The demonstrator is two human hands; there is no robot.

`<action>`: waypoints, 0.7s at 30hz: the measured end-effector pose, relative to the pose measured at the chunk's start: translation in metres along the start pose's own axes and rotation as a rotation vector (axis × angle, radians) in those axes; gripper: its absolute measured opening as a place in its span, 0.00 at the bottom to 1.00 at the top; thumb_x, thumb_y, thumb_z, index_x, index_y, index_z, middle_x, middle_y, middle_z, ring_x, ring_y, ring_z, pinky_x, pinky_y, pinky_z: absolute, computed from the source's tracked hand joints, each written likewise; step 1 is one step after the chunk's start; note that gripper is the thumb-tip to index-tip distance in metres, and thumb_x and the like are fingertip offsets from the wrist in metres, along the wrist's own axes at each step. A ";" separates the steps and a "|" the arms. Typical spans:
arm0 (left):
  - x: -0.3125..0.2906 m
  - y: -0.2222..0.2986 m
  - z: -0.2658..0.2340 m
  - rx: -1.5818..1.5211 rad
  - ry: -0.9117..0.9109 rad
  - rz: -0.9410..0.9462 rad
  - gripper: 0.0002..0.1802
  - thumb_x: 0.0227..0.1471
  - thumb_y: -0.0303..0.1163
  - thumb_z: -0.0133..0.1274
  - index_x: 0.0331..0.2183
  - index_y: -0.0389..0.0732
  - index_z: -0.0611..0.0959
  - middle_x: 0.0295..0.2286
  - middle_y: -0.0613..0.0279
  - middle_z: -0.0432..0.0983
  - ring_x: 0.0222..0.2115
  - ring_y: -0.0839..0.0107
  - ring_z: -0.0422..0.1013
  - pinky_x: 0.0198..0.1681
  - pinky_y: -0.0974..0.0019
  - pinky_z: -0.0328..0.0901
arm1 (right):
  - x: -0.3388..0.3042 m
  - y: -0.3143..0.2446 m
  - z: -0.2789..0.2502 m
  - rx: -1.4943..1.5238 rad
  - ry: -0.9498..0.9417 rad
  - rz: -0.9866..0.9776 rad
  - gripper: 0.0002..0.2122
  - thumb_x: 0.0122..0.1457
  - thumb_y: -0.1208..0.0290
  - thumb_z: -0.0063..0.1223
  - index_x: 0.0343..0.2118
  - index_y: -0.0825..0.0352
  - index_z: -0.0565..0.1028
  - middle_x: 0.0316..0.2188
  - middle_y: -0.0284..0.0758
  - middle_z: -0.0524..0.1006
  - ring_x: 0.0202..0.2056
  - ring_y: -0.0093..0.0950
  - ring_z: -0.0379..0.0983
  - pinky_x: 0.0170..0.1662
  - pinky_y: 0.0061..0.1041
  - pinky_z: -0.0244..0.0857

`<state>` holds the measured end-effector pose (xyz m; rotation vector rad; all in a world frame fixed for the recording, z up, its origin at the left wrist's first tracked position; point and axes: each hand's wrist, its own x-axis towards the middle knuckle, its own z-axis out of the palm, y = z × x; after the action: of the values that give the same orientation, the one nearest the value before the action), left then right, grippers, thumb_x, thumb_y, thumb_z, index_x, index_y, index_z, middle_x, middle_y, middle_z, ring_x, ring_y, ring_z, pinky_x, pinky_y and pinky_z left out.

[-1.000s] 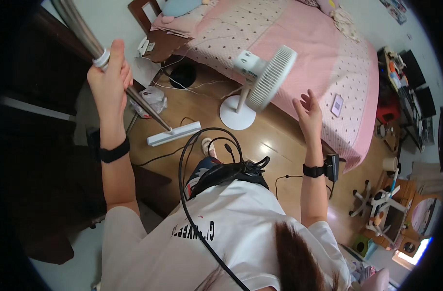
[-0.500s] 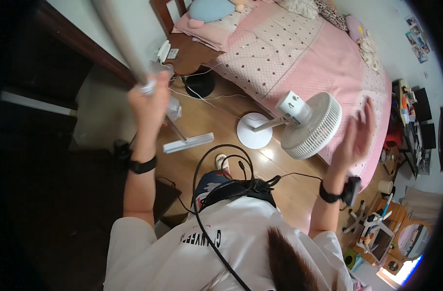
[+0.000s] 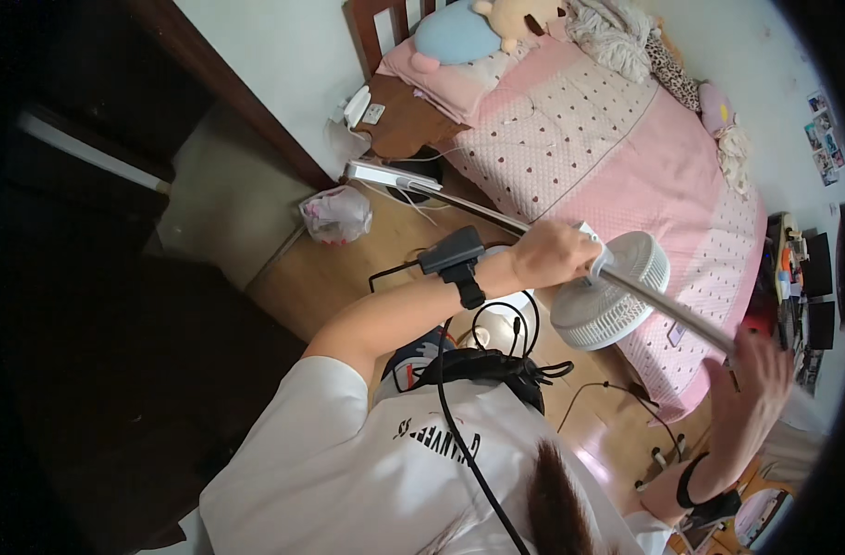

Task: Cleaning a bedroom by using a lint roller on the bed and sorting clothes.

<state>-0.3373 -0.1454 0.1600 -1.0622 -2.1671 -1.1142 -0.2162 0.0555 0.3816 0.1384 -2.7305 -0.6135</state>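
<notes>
My left hand (image 3: 554, 254) is wrapped round the pole (image 3: 667, 303) of a flat mop, close to a white collar on it. The mop is held slantwise across my front. Its white flat head (image 3: 385, 176) points to the far left, raised above the floor. My right hand (image 3: 753, 384) is at the pole's other end, fingers stretched out and slightly blurred; whether it touches the pole I cannot tell. Below and behind the pole is a white fan (image 3: 607, 301), partly covered by my left hand and the pole.
A bed (image 3: 570, 120) with pink bedding and plush toys stands beyond the fan. At the far left are a wooden bedside table (image 3: 408, 125) and a plastic bag (image 3: 337, 215) on the floor. A black cable (image 3: 450, 407) loops over my front. A cluttered desk (image 3: 788, 259) is at the right.
The mop has swung from upright, head near the floor, to a slant with its head raised at left. My left hand moved right with it; my right hand moved right and nearer, to the pole.
</notes>
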 end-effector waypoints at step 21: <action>0.023 -0.246 -0.059 -0.044 -0.007 -0.256 0.21 0.37 0.33 0.55 0.37 0.37 0.73 0.34 0.54 0.69 0.39 0.58 0.64 0.44 0.61 0.58 | -0.063 -0.138 0.188 1.315 -0.546 0.822 0.11 0.45 0.77 0.54 0.33 0.72 0.72 0.14 0.29 0.67 0.18 0.15 0.59 0.22 0.16 0.56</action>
<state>-0.5462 -0.2754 0.0954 -0.8233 -2.3429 -1.2753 -0.2192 0.0162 0.1430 -0.8943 -2.7573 1.5301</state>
